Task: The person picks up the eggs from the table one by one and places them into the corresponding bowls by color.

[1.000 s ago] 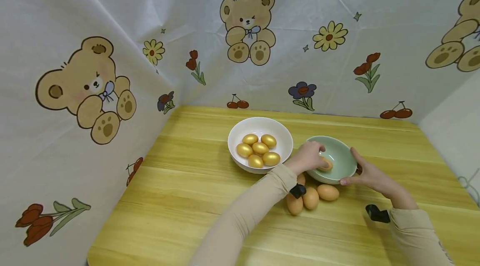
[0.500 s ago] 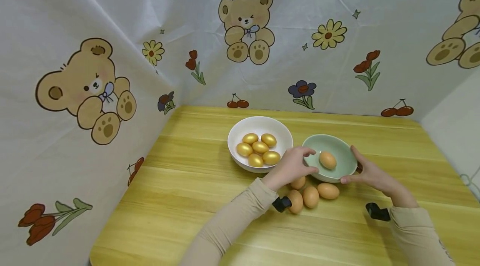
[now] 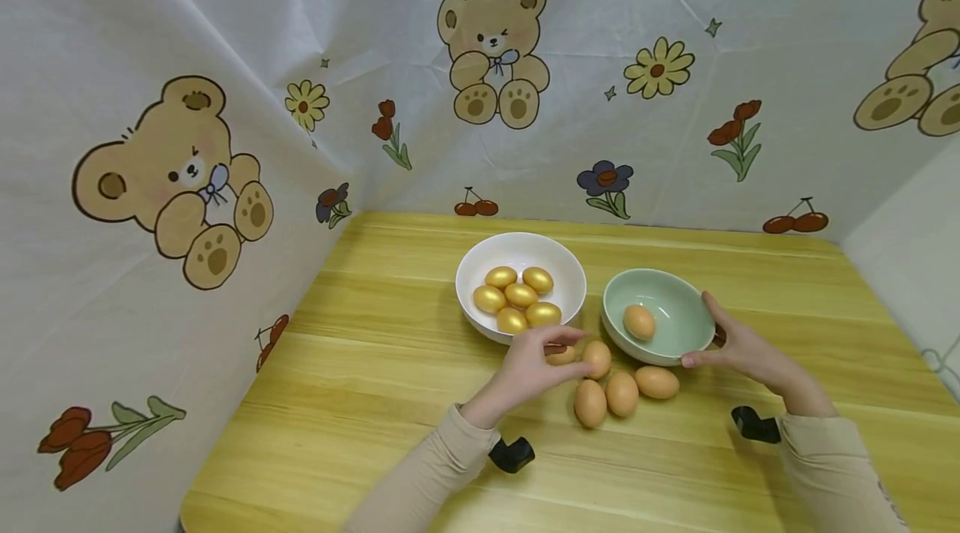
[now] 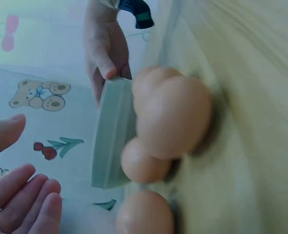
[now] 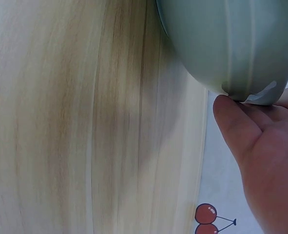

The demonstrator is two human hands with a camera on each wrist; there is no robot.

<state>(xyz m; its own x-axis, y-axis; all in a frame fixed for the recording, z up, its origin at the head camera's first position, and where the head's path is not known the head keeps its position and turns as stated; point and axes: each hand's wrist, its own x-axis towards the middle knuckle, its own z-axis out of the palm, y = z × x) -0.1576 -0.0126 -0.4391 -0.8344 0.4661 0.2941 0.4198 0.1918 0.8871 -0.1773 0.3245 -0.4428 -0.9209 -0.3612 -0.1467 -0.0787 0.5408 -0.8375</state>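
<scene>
My left hand (image 3: 525, 370) is held over the table with thumb and fingers apart, beside the brown eggs (image 3: 590, 404). One brown egg (image 3: 560, 355) shows between its thumb and fingers in the head view; in the left wrist view the fingers (image 4: 24, 200) are spread around nothing. My right hand (image 3: 742, 356) holds the side of a pale green bowl (image 3: 686, 312), thumb at the near rim and a finger at the far rim. A single brown egg (image 3: 640, 323) lies in that bowl. The right wrist view shows the thumb (image 5: 234, 122) against the bowl's outer wall.
Left of the green bowl stands a white bowl (image 3: 517, 249) holding several golden eggs (image 3: 521, 295). Both bowls are on a wooden table (image 3: 360, 383). A cloth (image 3: 375, 32) printed with bears and flowers hangs behind and at the left.
My left hand has let go of the egg in the green bowl and drawn back left toward the eggs on the table. That egg has rolled leftward; my right hand stays on the bowl.
</scene>
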